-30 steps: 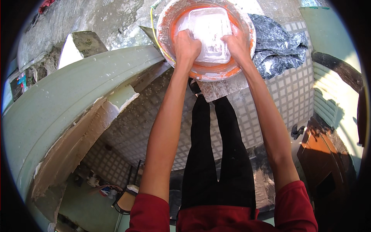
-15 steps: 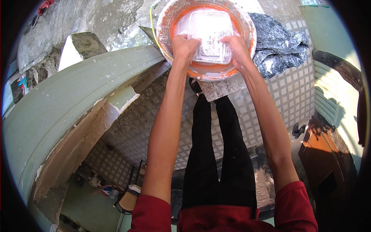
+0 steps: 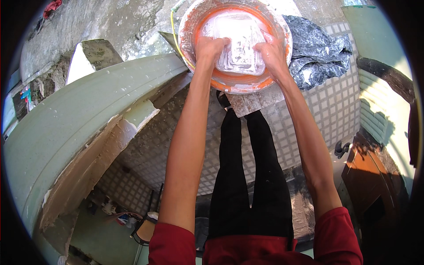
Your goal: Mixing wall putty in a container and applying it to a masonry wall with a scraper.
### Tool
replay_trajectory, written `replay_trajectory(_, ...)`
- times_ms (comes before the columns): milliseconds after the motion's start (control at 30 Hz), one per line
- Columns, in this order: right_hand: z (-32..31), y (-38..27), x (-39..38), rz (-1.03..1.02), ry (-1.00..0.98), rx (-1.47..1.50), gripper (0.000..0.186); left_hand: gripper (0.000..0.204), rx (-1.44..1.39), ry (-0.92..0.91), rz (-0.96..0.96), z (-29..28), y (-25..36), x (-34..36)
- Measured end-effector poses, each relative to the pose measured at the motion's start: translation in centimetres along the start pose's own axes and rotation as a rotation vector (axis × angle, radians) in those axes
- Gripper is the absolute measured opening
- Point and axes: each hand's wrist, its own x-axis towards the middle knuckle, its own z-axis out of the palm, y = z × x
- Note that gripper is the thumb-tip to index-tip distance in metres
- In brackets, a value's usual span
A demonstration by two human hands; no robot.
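We find the left hand point(image 3: 211, 47) and right hand point(image 3: 274, 55) each closed on one side of a clear rectangular plastic container point(image 3: 238, 42), fingers over its rim, holding it inside an orange basin point(image 3: 194, 22). The container sits at the middle of the basin, its lower edge towards the near wall.

In our judgement the hold is best kept level and even on both sides, thumbs clear of the opening, as the surfaces look wet and slippery.

The container is translucent, ribbed at the rim, and smeared throughout with white, milky residue. The basin wall is spattered likewise. A crumpled dark sheet point(image 3: 322, 48) lies beside the basin, on checked tiling point(image 3: 309, 119).
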Motion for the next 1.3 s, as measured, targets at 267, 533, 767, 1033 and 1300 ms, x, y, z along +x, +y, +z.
replay_trajectory(267,-0.5,-0.5,-0.6,-0.137,-0.001,-0.203,0.06,0.053,0.078,0.038,-0.005,0.2,0.1,0.8)
replay_trajectory(533,-0.5,-0.4,-0.8,-0.156,0.005,-0.206,0.058,0.066,0.082,0.081,0.011,0.0,1.4,-0.4)
replay_trajectory(767,0.5,1.9,0.6,0.179,-0.025,0.34,0.039,0.059,0.177,0.119,0.17,0.4,3.1,-2.7)
replay_trajectory(1033,1.3,1.7,3.1,0.241,-0.005,0.278,0.03,0.045,-0.184,-0.083,0.245,1.6,-0.6,-1.3)
replay_trajectory(1300,1.7,1.4,4.0,0.27,0.103,-0.013,0.038,0.049,-0.173,0.001,0.256,1.6,-0.7,-3.1)
